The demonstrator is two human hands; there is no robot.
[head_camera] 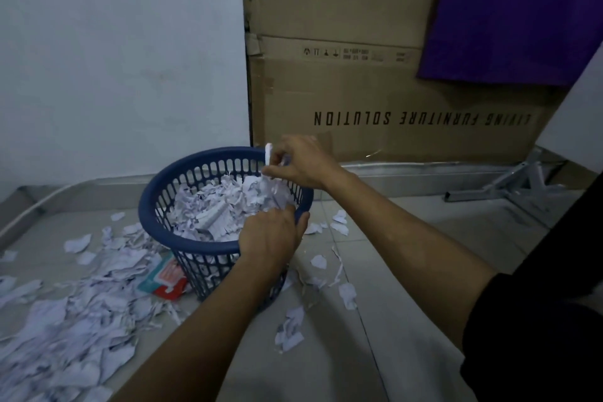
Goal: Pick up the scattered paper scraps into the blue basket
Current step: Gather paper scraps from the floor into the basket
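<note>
Right hand [303, 163] pinches paper scraps [272, 160]; left hand [272, 235] grips basket [156, 202] rim.

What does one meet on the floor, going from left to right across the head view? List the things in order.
Big heap of paper scraps → red and teal packet → blue basket → small scattered scraps → grey metal frame.

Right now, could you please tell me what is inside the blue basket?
The blue basket holds a heap of torn white paper scraps. The left hand and right hand cover part of the heap, and the scraps hide the bottom.
</note>
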